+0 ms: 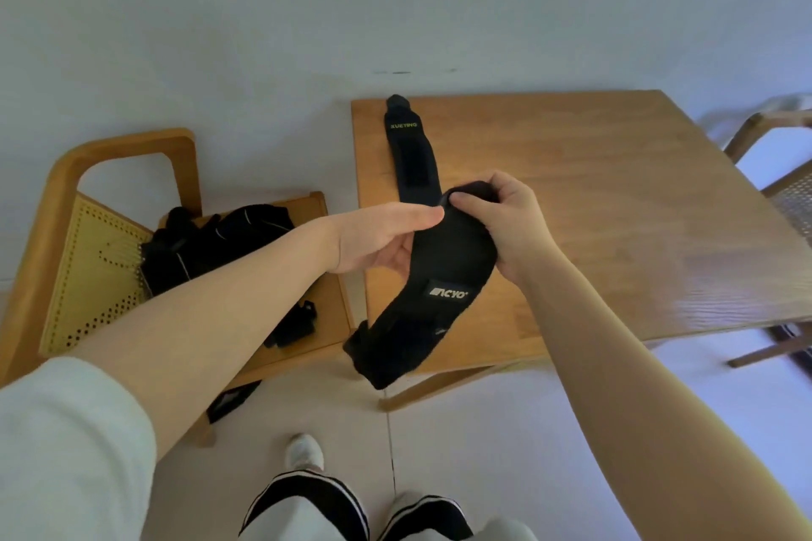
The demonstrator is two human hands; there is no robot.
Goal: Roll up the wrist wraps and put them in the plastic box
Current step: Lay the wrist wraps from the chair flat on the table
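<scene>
A black wrist wrap [444, 272] hangs between both hands above the near left corner of the wooden table [615, 206]. It is a wide, soft fabric band with a small label in white letters on its lower half, and its loose end droops past the table's near edge. Its top end is bunched into what looks like the start of a roll, though the fingers hide most of it. The right hand [505, 220] grips that bunched end with curled fingers and thumb. The left hand [382, 239] lies flat and open against the wrap's left side, thumb stretched along the top, fingers behind the band.

A second wrist wrap [411, 154] lies flat on the table's far left part, stretched out straight, with green lettering near its far end. So two wraps show clearly.

Left of the table stands a wooden chair [110, 206] with a cane back. On its seat lies a pile of black gear [211, 246] and a smaller black strap piece [294, 327]. A second chair [773, 189] stands at the far right.
</scene>
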